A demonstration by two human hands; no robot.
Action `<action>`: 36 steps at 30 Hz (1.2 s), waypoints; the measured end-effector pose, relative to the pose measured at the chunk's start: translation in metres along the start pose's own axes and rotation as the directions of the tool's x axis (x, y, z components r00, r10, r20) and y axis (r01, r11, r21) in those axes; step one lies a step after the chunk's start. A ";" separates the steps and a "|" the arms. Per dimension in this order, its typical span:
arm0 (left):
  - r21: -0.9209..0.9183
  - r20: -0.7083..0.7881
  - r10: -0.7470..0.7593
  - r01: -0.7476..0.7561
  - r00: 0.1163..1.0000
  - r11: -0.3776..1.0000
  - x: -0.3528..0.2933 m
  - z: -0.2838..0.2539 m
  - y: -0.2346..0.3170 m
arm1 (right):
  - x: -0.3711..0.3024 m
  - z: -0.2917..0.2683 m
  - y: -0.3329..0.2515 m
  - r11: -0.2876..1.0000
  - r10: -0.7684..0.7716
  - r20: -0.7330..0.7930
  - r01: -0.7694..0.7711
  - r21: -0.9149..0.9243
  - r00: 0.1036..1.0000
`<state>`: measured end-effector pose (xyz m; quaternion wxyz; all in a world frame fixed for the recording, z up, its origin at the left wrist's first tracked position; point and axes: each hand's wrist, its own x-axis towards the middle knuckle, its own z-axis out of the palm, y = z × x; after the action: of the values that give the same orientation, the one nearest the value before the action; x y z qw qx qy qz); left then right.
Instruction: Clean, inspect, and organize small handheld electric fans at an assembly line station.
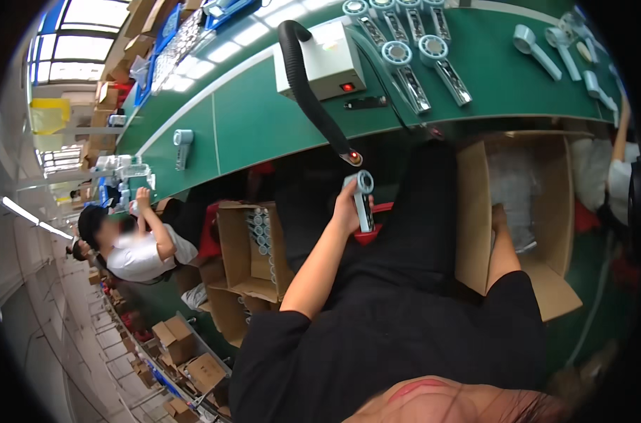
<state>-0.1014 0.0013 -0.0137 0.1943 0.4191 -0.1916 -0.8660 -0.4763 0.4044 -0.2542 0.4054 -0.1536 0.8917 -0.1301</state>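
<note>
My left hand (345,211) is closed around the handle of a light-blue handheld fan (364,185), held upright over my lap. Just above the fan's round head is the tip of a black flexible hose (308,99), where a small red light glows. On my right, my right hand (500,217) reaches down inside an open cardboard box (472,211). Clear plastic bags (514,190) lie in that box beside the hand. Its fingers are hidden, so whether they grip anything does not show.
The green workbench (250,123) carries a white power box (324,63), several fans (405,74), loose light-blue housings (539,53) and a lone fan (183,148). Cardboard boxes of cylindrical parts (253,254) stand at my left. A seated co-worker (148,247) is beyond them.
</note>
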 end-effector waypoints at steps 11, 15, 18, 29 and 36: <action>0.113 0.102 0.227 -0.238 0.969 0.965 0.049 0.011 0.002 | -0.192 -0.071 -0.193 0.350 0.184 -0.734 0.654 0.670 0.653; -0.274 0.287 0.066 0.016 0.956 0.962 0.037 0.008 0.009 | -0.226 -0.024 -0.307 0.303 -0.179 -0.491 0.522 0.797 0.853; -0.194 0.215 0.073 -0.031 0.974 0.980 0.015 -0.001 0.023 | -0.218 0.015 -0.378 0.230 -0.300 -0.197 0.271 0.935 0.933; -0.620 0.464 0.325 0.039 0.824 0.784 -0.182 -0.001 0.107 | -0.080 0.137 -0.478 -0.570 -0.206 0.550 -0.556 0.605 0.809; -0.673 0.455 0.352 0.057 0.818 0.737 -0.202 0.002 0.129 | -0.139 0.137 -0.487 -0.204 -0.211 0.251 -0.294 0.934 0.945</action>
<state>0.0356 -0.0073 0.1827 0.3366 0.0354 0.0445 -0.9399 -0.2035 -0.0050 -0.0731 0.5157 0.2296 0.3821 -0.7317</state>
